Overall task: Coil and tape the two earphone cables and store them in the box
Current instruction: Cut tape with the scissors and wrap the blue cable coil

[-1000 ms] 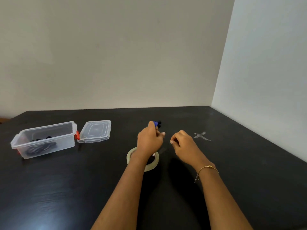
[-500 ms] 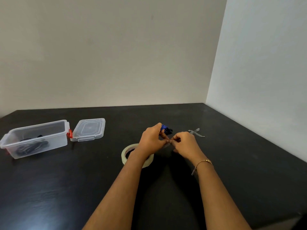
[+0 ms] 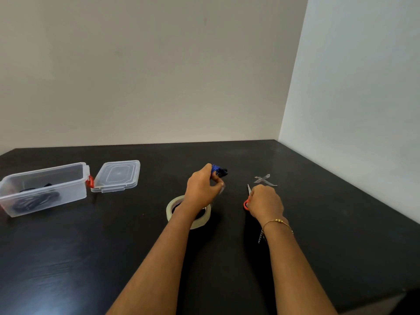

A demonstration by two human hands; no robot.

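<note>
The left hand (image 3: 201, 189) grips the coiled blue earphone cable (image 3: 216, 170) above the surface (image 3: 318, 258), with a short strip of clear tape (image 3: 221, 189) hanging from its fingertips. The right hand (image 3: 264, 202) is curled around red-handled scissors (image 3: 247, 201), blade tip pointing up and far. The two hands are apart.

Risks: the loose tape strip may fold onto itself or stick to the fingers before it wraps the coil. A slack grip would let the coil spring open. The scissor tip sits near the left hand; a careless approach could nick the cable or a finger.

The tape roll (image 3: 169, 209) lies under the left wrist and could be dragged. Scrap tape pieces (image 3: 264, 179) lie just beyond the right hand.

The open box (image 3: 43, 188), holding a dark coiled cable (image 3: 34, 201), stands at far left with its lid (image 3: 117, 176) beside it. The route leftward is open. A wall bounds the right side.
</note>
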